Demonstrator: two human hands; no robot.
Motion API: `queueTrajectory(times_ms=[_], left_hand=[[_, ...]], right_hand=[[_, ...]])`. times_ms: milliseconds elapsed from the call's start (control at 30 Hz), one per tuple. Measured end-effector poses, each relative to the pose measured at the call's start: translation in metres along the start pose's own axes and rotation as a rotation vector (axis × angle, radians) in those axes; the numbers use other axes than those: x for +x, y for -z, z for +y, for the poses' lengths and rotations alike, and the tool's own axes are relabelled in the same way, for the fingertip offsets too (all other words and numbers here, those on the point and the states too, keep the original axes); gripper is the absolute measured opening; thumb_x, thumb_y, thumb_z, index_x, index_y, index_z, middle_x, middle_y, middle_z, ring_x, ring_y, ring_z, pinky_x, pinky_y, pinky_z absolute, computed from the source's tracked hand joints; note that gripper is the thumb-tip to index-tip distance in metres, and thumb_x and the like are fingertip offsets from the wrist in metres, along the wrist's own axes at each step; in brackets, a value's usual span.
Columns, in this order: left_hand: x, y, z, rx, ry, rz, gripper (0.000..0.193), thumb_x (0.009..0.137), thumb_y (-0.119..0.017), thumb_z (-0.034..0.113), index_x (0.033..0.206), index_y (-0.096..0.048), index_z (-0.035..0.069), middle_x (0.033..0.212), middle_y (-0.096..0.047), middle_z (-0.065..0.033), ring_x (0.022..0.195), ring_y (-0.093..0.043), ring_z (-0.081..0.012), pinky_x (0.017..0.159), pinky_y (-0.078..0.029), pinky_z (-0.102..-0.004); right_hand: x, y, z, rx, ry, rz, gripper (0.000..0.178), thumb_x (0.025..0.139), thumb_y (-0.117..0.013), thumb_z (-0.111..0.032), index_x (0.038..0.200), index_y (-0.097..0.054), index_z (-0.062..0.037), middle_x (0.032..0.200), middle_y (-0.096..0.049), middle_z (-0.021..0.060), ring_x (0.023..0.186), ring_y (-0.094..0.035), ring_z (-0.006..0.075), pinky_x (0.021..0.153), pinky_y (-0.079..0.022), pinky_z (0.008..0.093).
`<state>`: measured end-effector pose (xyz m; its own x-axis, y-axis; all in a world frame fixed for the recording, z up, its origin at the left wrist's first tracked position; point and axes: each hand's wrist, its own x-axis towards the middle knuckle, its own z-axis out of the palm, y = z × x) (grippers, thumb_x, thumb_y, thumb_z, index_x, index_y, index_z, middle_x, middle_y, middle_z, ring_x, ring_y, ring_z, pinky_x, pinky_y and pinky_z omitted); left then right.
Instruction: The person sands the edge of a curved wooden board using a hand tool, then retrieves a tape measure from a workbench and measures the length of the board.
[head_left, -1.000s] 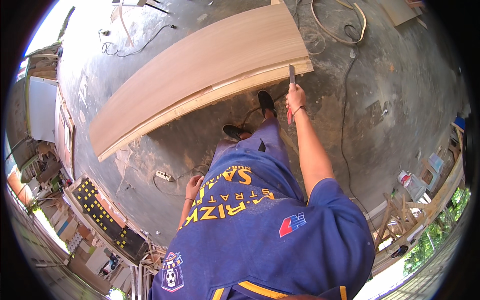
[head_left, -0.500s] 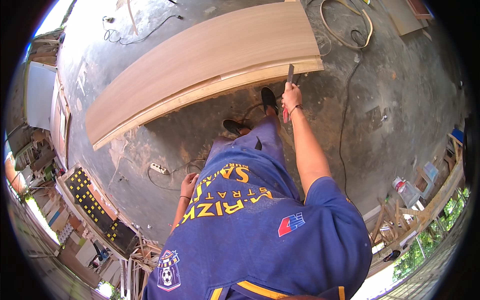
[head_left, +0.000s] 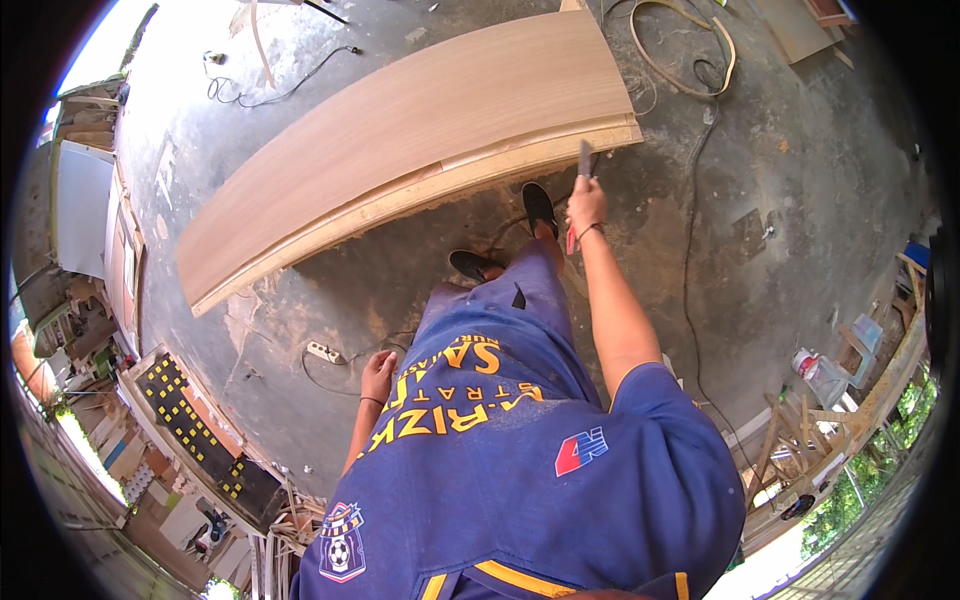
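My right hand (head_left: 586, 205) is wrapped round a flat-bladed hand tool (head_left: 585, 158) with a red handle. Its grey blade points away from me, just short of the near right end of a long wooden panel (head_left: 420, 125). The panel has a smooth light-brown face, and a pale timber strip (head_left: 400, 194) runs along its near edge. My left hand (head_left: 378, 375) hangs beside my body with loosely bent fingers and nothing visible in it.
A white power strip (head_left: 324, 352) lies on the concrete floor at my left. A dark cable (head_left: 692, 220) runs along the right, below a coiled pale strip (head_left: 730, 65). Wood scraps (head_left: 800, 435) and a clear plastic container (head_left: 820, 372) sit at the right edge.
The tool and my right hand have shifted slightly, and the blade now looks blurred and turned. My left hand stays low beside me. The whole view has moved a little.
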<state>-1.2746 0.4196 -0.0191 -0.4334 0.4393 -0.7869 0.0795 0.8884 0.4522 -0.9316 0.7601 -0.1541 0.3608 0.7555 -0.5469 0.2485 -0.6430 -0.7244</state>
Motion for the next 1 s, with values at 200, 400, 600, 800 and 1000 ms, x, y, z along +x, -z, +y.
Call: queueTrajectory(times_ms=[200, 400, 600, 800, 1000], left_hand=[[-0.005, -0.004, -0.030, 0.075, -0.038, -0.085, 0.035, 0.083, -0.060, 0.027, 0.103, -0.056, -0.001, 0.096, -0.062, -0.0087, 0.088, -0.058, -0.0138, 0.077, -0.045, -0.0249], [-0.005, 0.000, -0.049, -0.008, -0.041, -0.051, 0.034, 0.083, -0.061, 0.025, 0.103, -0.057, -0.002, 0.095, -0.062, -0.0101, 0.087, -0.058, -0.0143, 0.077, -0.046, -0.0250], [-0.004, -0.003, -0.046, -0.032, -0.030, -0.030, 0.034, 0.082, -0.061, 0.026, 0.102, -0.057, -0.001, 0.094, -0.062, -0.0103, 0.086, -0.058, -0.0145, 0.076, -0.046, -0.0251], [-0.011, 0.001, -0.063, -0.071, -0.015, -0.014, 0.034, 0.082, -0.061, 0.027, 0.101, -0.058, -0.001, 0.094, -0.063, -0.0096, 0.085, -0.058, -0.0138, 0.075, -0.045, -0.0243], [-0.018, 0.013, -0.089, -0.127, 0.062, -0.034, 0.031, 0.082, -0.061, 0.024, 0.100, -0.058, -0.001, 0.092, -0.063, -0.0087, 0.084, -0.058, -0.0135, 0.075, -0.045, -0.0250]], right_hand=[[0.006, 0.033, -0.036, 0.197, -0.132, -0.038, 0.030, 0.086, -0.041, -0.032, 0.070, -0.044, -0.0071, 0.048, -0.042, 0.0026, 0.033, -0.042, 0.0120, 0.029, -0.035, 0.0272], [0.012, 0.024, -0.043, 0.115, -0.105, -0.095, 0.033, 0.086, -0.040, -0.034, 0.073, -0.048, -0.0049, 0.050, -0.046, 0.0056, 0.035, -0.047, 0.0157, 0.031, -0.039, 0.0290], [-0.010, -0.019, -0.027, -0.226, 0.146, -0.117, 0.035, 0.087, -0.038, -0.036, 0.072, -0.047, -0.0052, 0.048, -0.044, 0.0043, 0.034, -0.046, 0.0157, 0.031, -0.039, 0.0305], [-0.032, -0.032, -0.038, -0.115, -0.016, -0.135, 0.034, 0.087, -0.037, -0.033, 0.071, -0.046, -0.0048, 0.047, -0.043, 0.0045, 0.033, -0.045, 0.0170, 0.030, -0.039, 0.0314], [-0.050, -0.055, -0.032, -0.188, 0.022, -0.184, 0.035, 0.087, -0.037, -0.034, 0.070, -0.045, -0.0046, 0.049, -0.044, 0.0046, 0.035, -0.046, 0.0165, 0.030, -0.038, 0.0298]])
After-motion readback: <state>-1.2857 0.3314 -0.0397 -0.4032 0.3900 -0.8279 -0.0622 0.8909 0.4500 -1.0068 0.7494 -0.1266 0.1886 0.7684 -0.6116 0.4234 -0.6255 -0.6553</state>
